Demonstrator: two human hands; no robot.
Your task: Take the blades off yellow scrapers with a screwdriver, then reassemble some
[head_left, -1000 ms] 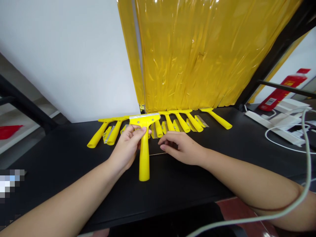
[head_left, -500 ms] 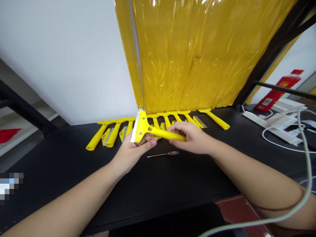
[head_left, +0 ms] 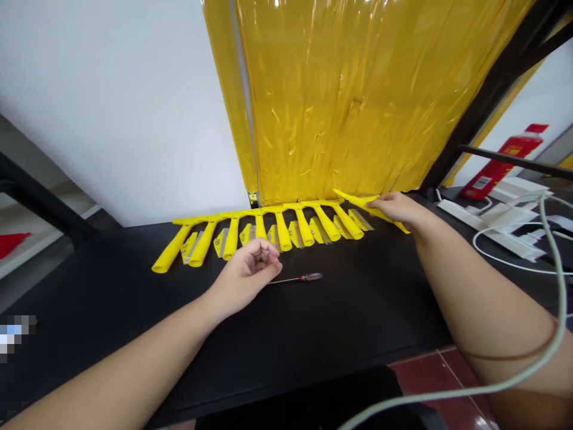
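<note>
My right hand (head_left: 396,209) is closed round a yellow scraper (head_left: 351,197) at the right end of a row, its head tilted nearly edge-on and pointing left. Behind that hand a yellow handle end (head_left: 404,228) shows; the rest of it is covered. My left hand (head_left: 253,266) hovers above the black tabletop with loosely curled fingers, the thumb apart, and nothing visible in it. Several yellow scrapers (head_left: 304,227) lie side by side along the back, with yellow blade heads (head_left: 317,230) between their handles. Beside my left fingertips lies a small screwdriver (head_left: 311,277), its tip partly hidden.
The black table (head_left: 349,310) ends at a white panel (head_left: 134,119) and a yellow plastic curtain (head_left: 349,107). On the right stand a red bottle (head_left: 504,161) and white power strips (head_left: 487,224). A pale cable (head_left: 557,304) loops over my right forearm.
The scraper has left my left hand and moved right and back in my right hand, to the row's end. My left hand stays near the middle, its fingers now bare.
</note>
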